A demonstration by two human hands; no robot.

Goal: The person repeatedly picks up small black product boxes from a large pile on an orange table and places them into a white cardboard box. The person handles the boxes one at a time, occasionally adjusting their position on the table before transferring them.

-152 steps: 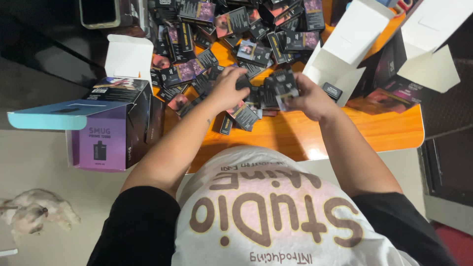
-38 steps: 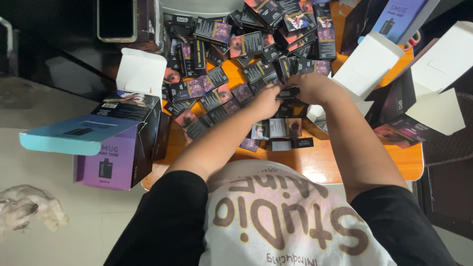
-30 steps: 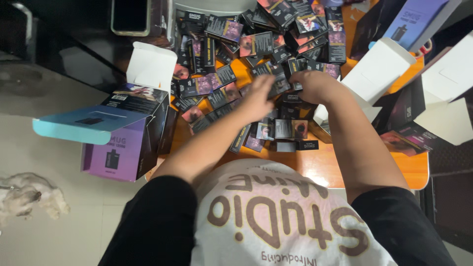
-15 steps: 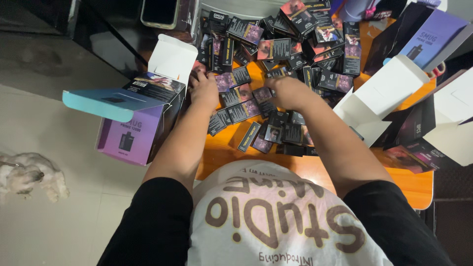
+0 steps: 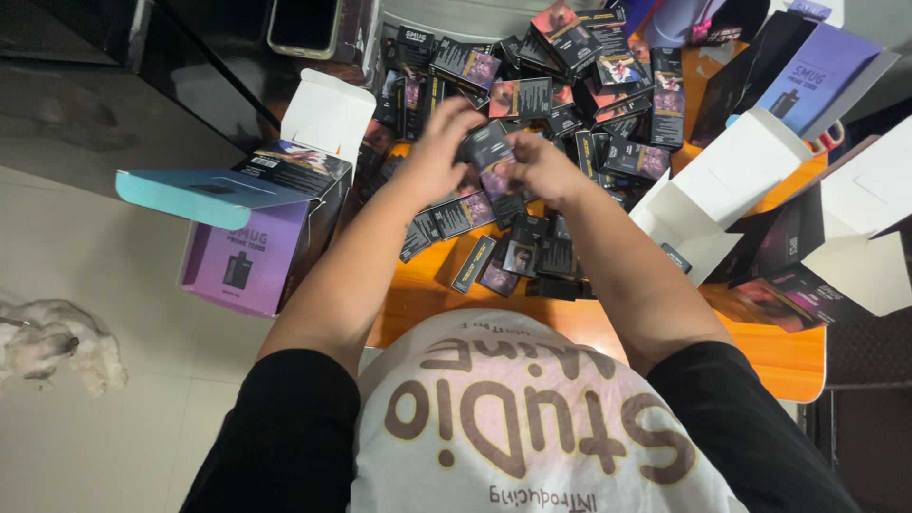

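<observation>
Small dark box point(image 5: 494, 161) pinched between left hand point(image 5: 432, 157) and right hand point(image 5: 541, 171) above the orange table point(image 5: 760, 342), probably light, stiff card, best gripped by its long edges.

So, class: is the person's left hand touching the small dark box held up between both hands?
Touching. The head view shows the left hand with its fingers wrapped on the small dark box.
</observation>
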